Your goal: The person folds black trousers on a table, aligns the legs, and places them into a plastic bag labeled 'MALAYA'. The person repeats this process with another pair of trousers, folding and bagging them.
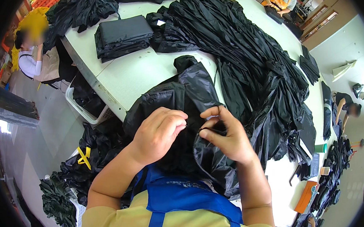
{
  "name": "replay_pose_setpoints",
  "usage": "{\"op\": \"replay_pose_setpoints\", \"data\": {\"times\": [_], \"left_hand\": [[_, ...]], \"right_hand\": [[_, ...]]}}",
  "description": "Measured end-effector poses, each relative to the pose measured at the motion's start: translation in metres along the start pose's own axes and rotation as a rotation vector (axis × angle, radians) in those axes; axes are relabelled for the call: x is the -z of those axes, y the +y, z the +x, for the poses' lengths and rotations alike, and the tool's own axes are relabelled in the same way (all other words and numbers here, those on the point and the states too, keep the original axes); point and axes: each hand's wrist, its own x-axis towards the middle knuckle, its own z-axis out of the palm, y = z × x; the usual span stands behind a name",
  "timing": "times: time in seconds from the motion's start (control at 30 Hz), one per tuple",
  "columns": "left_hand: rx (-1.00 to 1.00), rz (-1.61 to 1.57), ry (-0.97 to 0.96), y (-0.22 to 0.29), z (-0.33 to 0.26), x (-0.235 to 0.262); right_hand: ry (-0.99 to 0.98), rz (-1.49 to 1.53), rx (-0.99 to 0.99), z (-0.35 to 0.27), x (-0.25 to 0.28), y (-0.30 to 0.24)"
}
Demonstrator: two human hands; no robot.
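A black shiny jacket [183,92] hangs over the near edge of the white table [138,72], close to my chest. My left hand [157,130] pinches its fabric just left of the zipper [200,157]. Pressed against the zipper's upper end, my right hand [227,135] grips the fabric and the zipper edge with thumb and fingers. The two hands are almost touching over the garment. The lower part of the jacket drops out of sight behind my blue apron straps [184,196].
A large heap of black garments [253,63] covers the table's right half. A folded black stack [122,35] lies at far left. More black pieces [90,157] lie on the floor by a white basket [85,106]. Other people sit at left [32,56] and right [347,108].
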Motion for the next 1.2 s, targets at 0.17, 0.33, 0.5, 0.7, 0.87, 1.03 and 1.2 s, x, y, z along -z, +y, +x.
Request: {"op": "replay_pose_setpoints", "data": {"times": [0.17,0.33,0.5,0.7,0.87,1.03,1.2], "left_hand": [[-0.003,-0.046,-0.025,0.007,0.002,-0.004],[-0.066,-0.059,-0.077,0.009,0.001,-0.004],[-0.102,-0.050,-0.106,0.009,0.004,-0.005],[-0.122,-0.068,-0.142,0.013,0.008,-0.004],[-0.134,-0.071,-0.202,0.016,0.010,-0.004],[-0.136,-0.061,-0.158,0.018,0.012,-0.008],[-0.134,-0.089,-0.163,0.021,0.011,-0.008]], "right_hand": [[-0.006,0.023,0.023,0.000,-0.006,0.010],[-0.048,-0.052,-0.004,0.001,-0.003,0.010],[-0.100,-0.105,0.009,-0.004,0.007,-0.005],[-0.107,-0.133,0.028,-0.004,0.006,-0.006],[-0.106,-0.158,0.042,-0.008,0.013,-0.009],[-0.117,-0.160,0.030,-0.015,0.014,-0.009],[-0.114,-0.176,0.049,-0.014,0.014,-0.008]]}}
